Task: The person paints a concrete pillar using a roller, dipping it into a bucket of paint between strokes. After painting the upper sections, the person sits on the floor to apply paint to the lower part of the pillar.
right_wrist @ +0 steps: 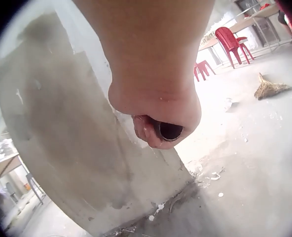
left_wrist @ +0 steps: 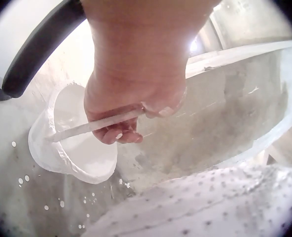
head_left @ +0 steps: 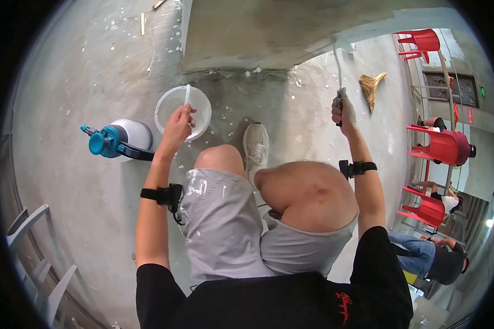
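My left hand (head_left: 178, 127) grips the handle (left_wrist: 89, 127) of a white plastic bucket (head_left: 160, 112). The bucket (left_wrist: 43, 150) tilts in the left wrist view, its rim and inside smeared with white. My right hand (head_left: 346, 114) is curled round the dark handle of a paint roller (head_left: 338, 68), whose thin bent metal rod reaches up to the grey wall block (head_left: 241, 35). The roller's far end blends into the pale edge of that block. In the right wrist view, the handle's round hollow end (right_wrist: 170, 131) shows between the fingers.
Left of the bucket stands a white sprayer bottle (head_left: 134, 134) with a blue top. A straw brush head (head_left: 371, 90) lies on the floor at right. Red chairs (head_left: 436, 145) and people are farther right; grey chair parts (head_left: 27, 225) stand at left. White drips spot the floor.
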A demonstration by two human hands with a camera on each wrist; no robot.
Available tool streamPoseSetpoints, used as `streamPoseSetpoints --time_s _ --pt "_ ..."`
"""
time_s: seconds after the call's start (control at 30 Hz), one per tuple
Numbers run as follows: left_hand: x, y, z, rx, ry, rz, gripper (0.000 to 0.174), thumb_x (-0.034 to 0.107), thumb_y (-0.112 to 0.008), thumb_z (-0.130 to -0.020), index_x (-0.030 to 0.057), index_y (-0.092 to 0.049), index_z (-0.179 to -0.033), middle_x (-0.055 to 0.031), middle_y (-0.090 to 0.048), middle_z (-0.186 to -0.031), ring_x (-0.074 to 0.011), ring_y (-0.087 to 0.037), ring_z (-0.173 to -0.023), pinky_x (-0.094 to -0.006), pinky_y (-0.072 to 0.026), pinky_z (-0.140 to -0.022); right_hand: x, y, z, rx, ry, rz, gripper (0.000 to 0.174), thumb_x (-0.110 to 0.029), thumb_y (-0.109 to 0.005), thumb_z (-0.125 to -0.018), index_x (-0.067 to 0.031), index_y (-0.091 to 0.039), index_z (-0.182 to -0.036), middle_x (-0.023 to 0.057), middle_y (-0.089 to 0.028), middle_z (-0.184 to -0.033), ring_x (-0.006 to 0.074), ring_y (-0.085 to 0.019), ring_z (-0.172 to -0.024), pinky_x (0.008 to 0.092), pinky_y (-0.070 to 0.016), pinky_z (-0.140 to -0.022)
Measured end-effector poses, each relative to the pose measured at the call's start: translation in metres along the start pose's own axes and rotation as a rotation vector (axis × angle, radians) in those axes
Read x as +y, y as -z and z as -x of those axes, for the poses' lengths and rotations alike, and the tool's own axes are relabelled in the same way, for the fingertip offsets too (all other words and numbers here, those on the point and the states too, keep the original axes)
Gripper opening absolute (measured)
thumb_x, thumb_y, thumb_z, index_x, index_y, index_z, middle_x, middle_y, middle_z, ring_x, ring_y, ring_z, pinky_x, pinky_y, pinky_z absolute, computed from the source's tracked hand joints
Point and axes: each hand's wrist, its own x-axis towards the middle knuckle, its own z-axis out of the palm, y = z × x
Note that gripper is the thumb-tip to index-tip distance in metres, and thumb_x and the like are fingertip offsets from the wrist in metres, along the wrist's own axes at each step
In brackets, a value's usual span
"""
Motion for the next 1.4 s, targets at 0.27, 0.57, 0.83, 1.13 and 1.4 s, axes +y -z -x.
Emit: streamPoseSetpoints --time_s 0.27,0.57,0.83,1.13,1.4 --pt "-0.003 0.005 -0.003 -0.003 -0.024 0.007 0.04 0.042 -0.041 -0.099 0.0045 -0.057 -0.098 0.0004 -0.049 -0.063 -0.0042 -0.038 -0.044 -0.0203 -0.029 -0.04 -0.059 0.009 0.016 -0.015 0.172 -0.206 0.053 -0.059 -0.039 -0.093 -0.0158 -0.036 -0.062 -0.0056 -0.027 -0.049 0.0061 -0.021 -0.037 0.0229 -0.0153 -0.034" --pt "0.0 0.006 0.001 0.006 -0.017 0.035 0.04 0.041 -0.04 -0.1 0.0045 -0.057 -0.097 0.0008 -0.049 -0.062 -0.0035 -0.037 -0.042 -0.0197 -0.0274 -0.038 0.003 0.003 -0.01 -0.051 -0.074 -0.103 0.055 -0.064 -0.041 -0.089 -0.0179 -0.037 -0.06 -0.0065 -0.028 -0.046 0.0074 -0.022 -0.035 0.0246 -0.0165 -0.034" --pt "-0.004 0.011 -0.003 0.008 0.003 0.028 0.039 0.039 -0.04 -0.1 0.0043 -0.058 -0.099 0.0003 -0.051 -0.062 -0.0035 -0.038 -0.041 -0.019 -0.0279 -0.037 0.028 -0.001 -0.025 -0.001 -0.098 0.038 0.055 -0.061 -0.043 -0.09 -0.0179 -0.036 -0.058 -0.0059 -0.029 -0.046 0.0083 -0.022 -0.035 0.0255 -0.0176 -0.035" --pt "0.0 0.008 0.0 -0.007 -0.017 -0.024 0.039 0.039 -0.04 -0.1 0.0043 -0.058 -0.098 0.0 -0.051 -0.062 -0.0038 -0.039 -0.041 -0.0192 -0.0288 -0.037 -0.04 0.011 0.009 0.058 0.179 -0.164 0.055 -0.059 -0.04 -0.093 -0.014 -0.04 -0.061 -0.0045 -0.031 -0.047 0.0075 -0.023 -0.035 0.0238 -0.0169 -0.034" --pt "0.0 0.002 0.001 -0.028 -0.012 -0.035 0.039 0.039 -0.041 -0.1 0.004 -0.057 -0.099 0.0009 -0.05 -0.062 -0.0036 -0.039 -0.043 -0.0192 -0.0293 -0.039 -0.085 0.024 0.021 -0.049 0.301 -0.195 0.054 -0.058 -0.038 -0.094 -0.0132 -0.04 -0.065 -0.0041 -0.029 -0.048 0.0066 -0.022 -0.036 0.0226 -0.0176 -0.034"
